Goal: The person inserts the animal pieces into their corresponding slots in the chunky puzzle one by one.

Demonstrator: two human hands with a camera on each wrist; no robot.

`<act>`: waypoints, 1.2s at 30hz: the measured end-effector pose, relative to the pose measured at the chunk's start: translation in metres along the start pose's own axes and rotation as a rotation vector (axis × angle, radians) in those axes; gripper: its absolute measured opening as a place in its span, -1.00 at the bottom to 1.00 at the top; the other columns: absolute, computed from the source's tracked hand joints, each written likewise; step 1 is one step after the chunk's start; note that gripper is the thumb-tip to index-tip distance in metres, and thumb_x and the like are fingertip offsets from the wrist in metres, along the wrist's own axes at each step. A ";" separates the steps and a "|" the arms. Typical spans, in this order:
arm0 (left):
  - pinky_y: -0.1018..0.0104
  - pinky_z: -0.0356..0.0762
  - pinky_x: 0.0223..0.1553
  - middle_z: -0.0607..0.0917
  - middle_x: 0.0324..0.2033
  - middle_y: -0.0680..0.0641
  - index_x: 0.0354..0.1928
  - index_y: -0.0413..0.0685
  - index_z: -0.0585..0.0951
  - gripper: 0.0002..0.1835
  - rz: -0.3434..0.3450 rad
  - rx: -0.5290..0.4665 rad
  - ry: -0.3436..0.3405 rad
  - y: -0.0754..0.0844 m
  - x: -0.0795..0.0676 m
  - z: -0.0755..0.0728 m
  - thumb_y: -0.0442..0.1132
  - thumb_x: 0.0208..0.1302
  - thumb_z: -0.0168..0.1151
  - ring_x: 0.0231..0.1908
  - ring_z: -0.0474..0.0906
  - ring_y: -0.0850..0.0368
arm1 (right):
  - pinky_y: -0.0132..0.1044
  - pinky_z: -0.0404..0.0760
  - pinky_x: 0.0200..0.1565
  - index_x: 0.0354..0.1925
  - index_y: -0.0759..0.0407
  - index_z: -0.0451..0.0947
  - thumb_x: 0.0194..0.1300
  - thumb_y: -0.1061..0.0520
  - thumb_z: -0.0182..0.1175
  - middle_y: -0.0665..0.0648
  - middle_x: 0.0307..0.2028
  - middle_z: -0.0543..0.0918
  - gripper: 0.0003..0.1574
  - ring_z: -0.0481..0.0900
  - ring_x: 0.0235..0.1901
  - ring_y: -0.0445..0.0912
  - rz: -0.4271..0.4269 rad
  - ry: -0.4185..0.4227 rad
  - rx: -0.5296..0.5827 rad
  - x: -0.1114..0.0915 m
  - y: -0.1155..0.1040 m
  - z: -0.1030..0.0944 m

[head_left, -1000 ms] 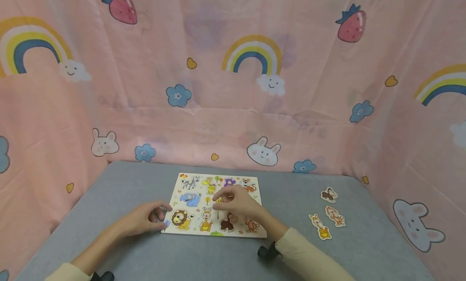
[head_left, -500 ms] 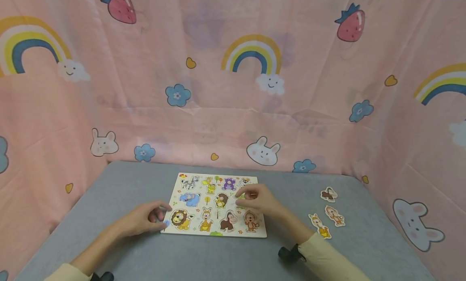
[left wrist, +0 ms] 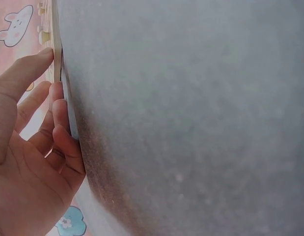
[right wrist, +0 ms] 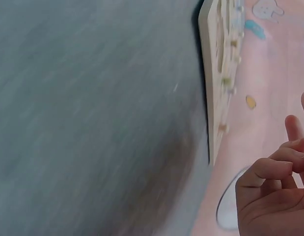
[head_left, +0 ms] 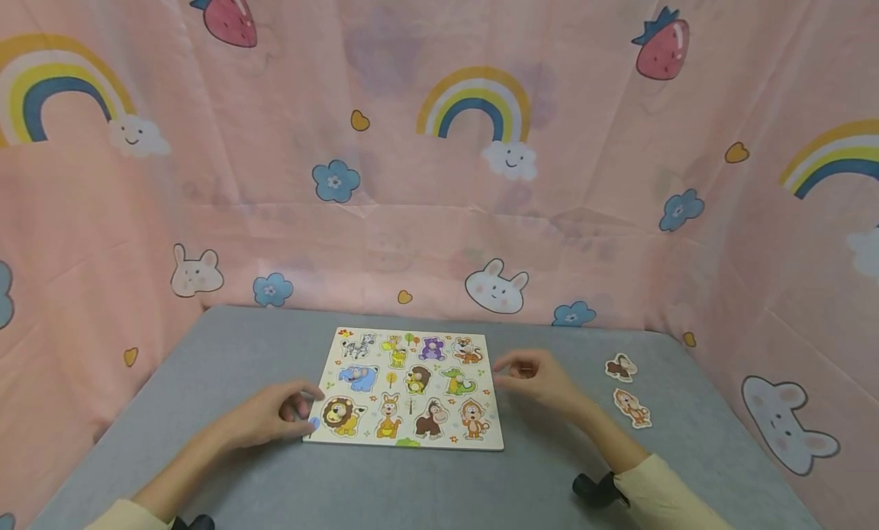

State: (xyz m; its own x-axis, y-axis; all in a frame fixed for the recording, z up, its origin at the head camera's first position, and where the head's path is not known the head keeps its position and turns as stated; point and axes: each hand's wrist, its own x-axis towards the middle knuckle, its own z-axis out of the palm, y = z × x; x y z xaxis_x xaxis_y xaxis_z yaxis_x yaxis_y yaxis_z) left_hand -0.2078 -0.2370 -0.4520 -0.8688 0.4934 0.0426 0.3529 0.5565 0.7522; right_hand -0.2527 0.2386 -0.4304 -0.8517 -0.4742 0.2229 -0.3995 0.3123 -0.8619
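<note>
A wooden animal puzzle board (head_left: 375,393) lies on the table, showing a lion, elephant, hedgehog, crocodile and other animals. At its left edge, my left hand (head_left: 271,414) touches with thumb and index finger; in the left wrist view the thumb (left wrist: 25,70) meets the board's side. Just off the right edge, my right hand (head_left: 539,379) hovers above the table with loosely bent fingers and holds nothing visible. To its right lie a loose gorilla piece (head_left: 621,367) and a loose monkey piece (head_left: 632,408). The right forearm covers the place where the kangaroo piece lay.
The grey table (head_left: 384,488) is backed by a pink curtain (head_left: 439,232) printed with rainbows and bunnies. Small knobs (right wrist: 234,43) stick up from the board in the right wrist view. A black wrist strap mount (head_left: 596,490) sits at the right cuff.
From over the board's middle, my right hand has moved right past its edge, uncovering the hedgehog and crocodile. Its forearm now hides the kangaroo piece. The left hand has stayed put.
</note>
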 end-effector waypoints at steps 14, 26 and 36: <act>0.33 0.42 -0.35 0.56 -0.34 0.00 0.10 -0.16 0.58 -0.56 -0.001 -0.010 0.004 0.001 -0.002 0.000 -0.23 0.22 0.48 -0.40 0.46 0.19 | -0.26 0.43 -0.42 -0.01 0.41 0.63 0.35 0.22 0.36 0.11 -0.47 0.47 -0.68 0.39 -0.49 -0.15 0.037 0.043 -0.048 -0.044 0.013 -0.045; 0.33 0.43 -0.34 0.56 -0.34 0.02 0.10 -0.15 0.58 -0.56 0.015 0.005 0.008 0.000 -0.001 0.000 -0.20 0.22 0.49 -0.40 0.46 0.22 | -0.26 0.44 -0.62 0.04 0.40 0.60 0.36 0.23 0.35 0.14 -0.52 0.47 -0.66 0.35 -0.64 -0.19 0.071 0.019 -0.068 -0.079 0.023 -0.070; 0.34 0.42 -0.35 0.56 -0.35 0.02 0.09 -0.16 0.58 -0.56 0.006 0.001 0.010 0.000 -0.001 0.001 -0.21 0.22 0.49 -0.41 0.46 0.21 | -0.26 0.43 -0.57 -0.03 0.33 0.66 0.33 0.29 0.35 0.11 -0.49 0.52 -0.76 0.39 -0.59 -0.15 0.009 0.049 -0.165 -0.102 0.033 -0.086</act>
State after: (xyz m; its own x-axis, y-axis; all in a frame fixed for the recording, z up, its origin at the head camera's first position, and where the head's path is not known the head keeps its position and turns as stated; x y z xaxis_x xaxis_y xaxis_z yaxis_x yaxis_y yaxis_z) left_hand -0.2061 -0.2371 -0.4525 -0.8701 0.4898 0.0539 0.3585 0.5541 0.7513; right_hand -0.2079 0.3680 -0.4424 -0.8692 -0.4317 0.2411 -0.4389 0.4492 -0.7782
